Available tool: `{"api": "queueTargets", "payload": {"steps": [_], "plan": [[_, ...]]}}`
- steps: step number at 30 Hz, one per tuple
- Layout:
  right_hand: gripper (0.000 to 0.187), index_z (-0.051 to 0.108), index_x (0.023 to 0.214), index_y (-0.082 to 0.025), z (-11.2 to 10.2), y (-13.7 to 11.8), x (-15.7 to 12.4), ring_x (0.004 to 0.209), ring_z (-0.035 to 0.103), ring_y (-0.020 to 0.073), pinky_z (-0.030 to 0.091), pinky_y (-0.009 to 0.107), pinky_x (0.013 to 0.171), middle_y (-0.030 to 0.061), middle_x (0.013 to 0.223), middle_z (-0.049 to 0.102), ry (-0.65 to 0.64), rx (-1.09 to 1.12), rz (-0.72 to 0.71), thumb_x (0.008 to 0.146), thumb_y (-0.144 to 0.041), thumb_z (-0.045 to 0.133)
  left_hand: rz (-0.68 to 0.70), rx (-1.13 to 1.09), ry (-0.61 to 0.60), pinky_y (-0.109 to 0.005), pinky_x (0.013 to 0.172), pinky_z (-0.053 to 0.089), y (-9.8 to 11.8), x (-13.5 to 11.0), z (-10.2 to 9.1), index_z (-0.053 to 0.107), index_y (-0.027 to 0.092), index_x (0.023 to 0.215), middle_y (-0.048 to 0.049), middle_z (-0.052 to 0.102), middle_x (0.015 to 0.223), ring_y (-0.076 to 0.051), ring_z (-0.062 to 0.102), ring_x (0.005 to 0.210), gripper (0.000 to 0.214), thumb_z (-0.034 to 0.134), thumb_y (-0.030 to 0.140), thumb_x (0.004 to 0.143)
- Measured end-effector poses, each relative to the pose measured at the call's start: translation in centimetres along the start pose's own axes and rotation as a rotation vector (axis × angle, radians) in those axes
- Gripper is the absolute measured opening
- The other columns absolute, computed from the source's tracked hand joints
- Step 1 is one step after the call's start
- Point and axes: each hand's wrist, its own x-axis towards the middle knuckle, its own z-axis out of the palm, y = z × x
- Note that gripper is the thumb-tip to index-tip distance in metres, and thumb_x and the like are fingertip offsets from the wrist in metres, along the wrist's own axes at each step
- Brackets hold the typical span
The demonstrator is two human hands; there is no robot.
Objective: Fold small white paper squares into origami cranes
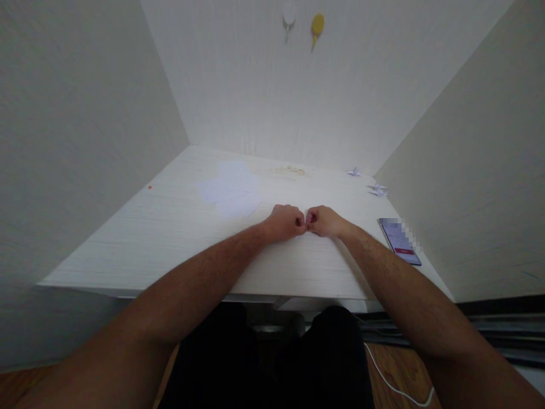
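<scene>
My left hand (286, 222) and my right hand (324, 221) meet over the middle of the white desk (293, 270), fingertips nearly touching. Both are closed in a pinch, thumbs against bent fingers. Between and under the fingers shows a sliver of a small piece of white paper (298, 236); the rest is hidden by the hands, so its shape cannot be told. Left of my left hand lie several loose white paper sheets (234, 190), overlapping one another.
Small folded paper figures, like cranes, stand at the back right: one paper crane (353, 171) by the wall, others (378, 190) nearer. A phone (399, 241) lies at the right edge. Walls enclose three sides. A tiny red bit (150, 187) sits left. Hooks (317, 25) hang on the back wall.
</scene>
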Motion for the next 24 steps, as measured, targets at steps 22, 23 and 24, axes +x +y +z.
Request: {"api": "queueTargets", "payload": {"steps": [22,23,24], "plan": [[0.012,0.060,0.072,-0.018,0.1,1.0,-0.1,0.057,0.048,0.0088,0.034,0.021,0.054,-0.0032,0.063,0.060,0.026,0.002,-0.113,0.074,-0.025,0.069,0.192,-0.109,-0.203,-0.030,0.091,0.042,-1.9,-0.6,-1.5,0.072,0.023,0.100,-0.0028,0.070,0.107,-0.018,0.062,0.102,0.027,0.067,0.022,0.074],[0.010,0.061,0.073,-0.018,0.1,1.1,-0.1,0.058,0.049,0.0090,0.034,0.021,0.055,-0.0028,0.065,0.061,0.030,0.000,-0.121,0.075,-0.025,0.068,0.207,-0.119,-0.206,-0.030,0.092,0.043,-2.0,-0.6,-1.5,0.072,0.022,0.102,-0.0033,0.070,0.109,-0.018,0.062,0.103,0.029,0.067,0.021,0.073],[0.009,0.062,0.074,-0.017,0.1,1.2,-0.2,0.059,0.050,0.0091,0.035,0.021,0.056,-0.0025,0.066,0.062,0.033,-0.002,-0.130,0.075,-0.024,0.067,0.225,-0.129,-0.207,-0.030,0.093,0.043,-2.2,-0.7,-1.6,0.072,0.022,0.103,-0.0038,0.070,0.110,-0.019,0.061,0.104,0.031,0.068,0.019,0.072]]}}
